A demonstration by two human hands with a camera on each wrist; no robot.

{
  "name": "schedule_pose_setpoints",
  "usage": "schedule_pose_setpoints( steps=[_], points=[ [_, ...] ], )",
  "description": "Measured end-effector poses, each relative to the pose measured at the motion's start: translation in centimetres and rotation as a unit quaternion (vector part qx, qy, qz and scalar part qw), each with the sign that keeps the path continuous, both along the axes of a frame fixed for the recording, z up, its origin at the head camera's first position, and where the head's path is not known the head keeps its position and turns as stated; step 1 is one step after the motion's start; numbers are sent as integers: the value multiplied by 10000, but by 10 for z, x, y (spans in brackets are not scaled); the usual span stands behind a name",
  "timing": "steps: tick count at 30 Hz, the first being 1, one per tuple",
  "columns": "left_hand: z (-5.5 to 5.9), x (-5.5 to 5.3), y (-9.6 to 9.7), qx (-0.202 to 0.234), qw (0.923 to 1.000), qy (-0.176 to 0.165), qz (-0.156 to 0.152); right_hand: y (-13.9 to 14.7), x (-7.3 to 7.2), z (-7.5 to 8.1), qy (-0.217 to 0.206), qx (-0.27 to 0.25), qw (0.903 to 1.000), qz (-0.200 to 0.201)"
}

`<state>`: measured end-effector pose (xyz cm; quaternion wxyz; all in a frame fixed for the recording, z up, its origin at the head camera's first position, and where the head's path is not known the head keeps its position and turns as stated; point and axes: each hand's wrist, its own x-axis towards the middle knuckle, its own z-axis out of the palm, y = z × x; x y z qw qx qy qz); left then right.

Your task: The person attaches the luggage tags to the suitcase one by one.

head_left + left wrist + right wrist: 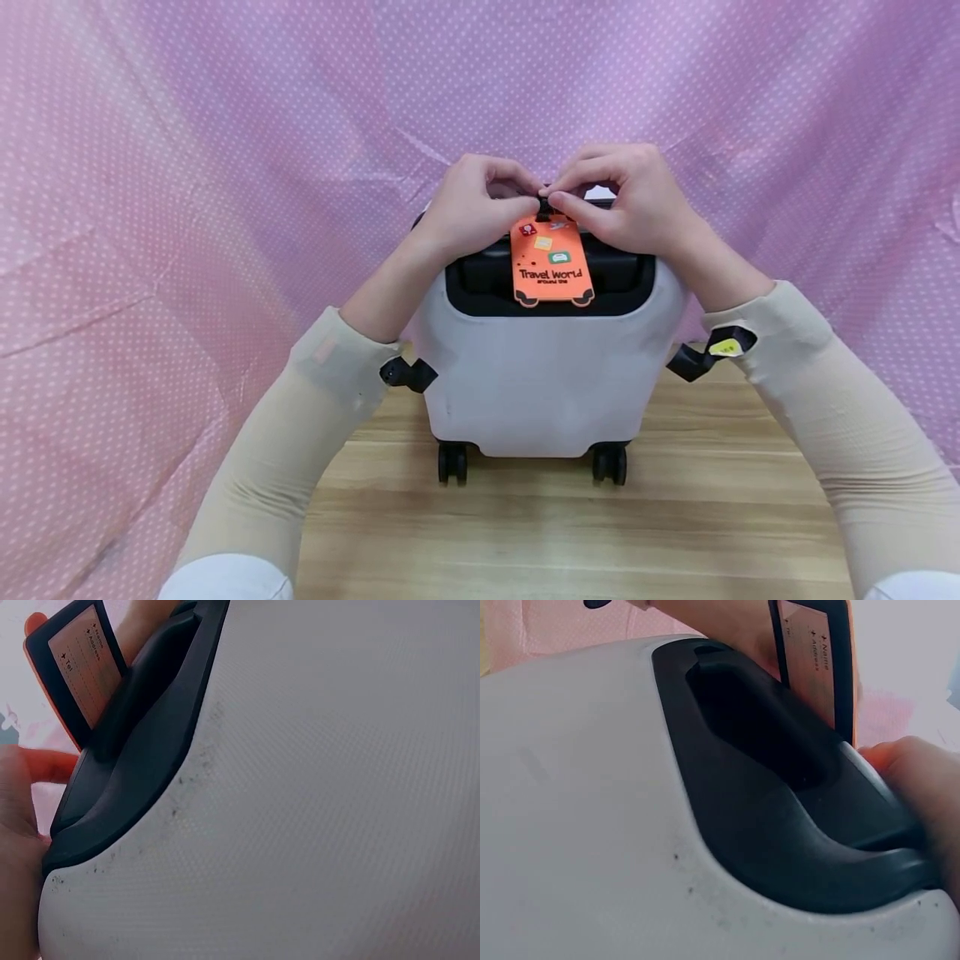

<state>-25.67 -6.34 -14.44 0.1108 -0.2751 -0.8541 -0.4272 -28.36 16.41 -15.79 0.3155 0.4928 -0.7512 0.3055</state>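
Observation:
An orange luggage tag (551, 254) printed "Travel World" hangs against the black handle recess (480, 279) of a white suitcase (536, 379). Above the tag, its short black strap (545, 208) is pinched by my left hand (476, 204) and my right hand (633, 200), fingertips and thumbs close together. In both wrist views the back of the luggage tag (82, 667) shows, with a card for name and address. How the strap passes around the handle is hidden behind my fingers. Only part of my right hand (922, 784) appears in the right wrist view.
The suitcase stands upright on its black wheels (609, 463) on a wood-grain surface (570, 533). Behind it hangs a pink-purple cloth (480, 83) with white dots. Black wrist mounts (408, 374) sit near the suitcase's sides.

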Motion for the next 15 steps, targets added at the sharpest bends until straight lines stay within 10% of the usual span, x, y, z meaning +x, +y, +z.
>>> schedule_pose_setpoints(
  steps=[15],
  points=[
    [-1,1,-1,610,9978,50,-257,2,3,0,-653,-296,9962,495]
  ],
)
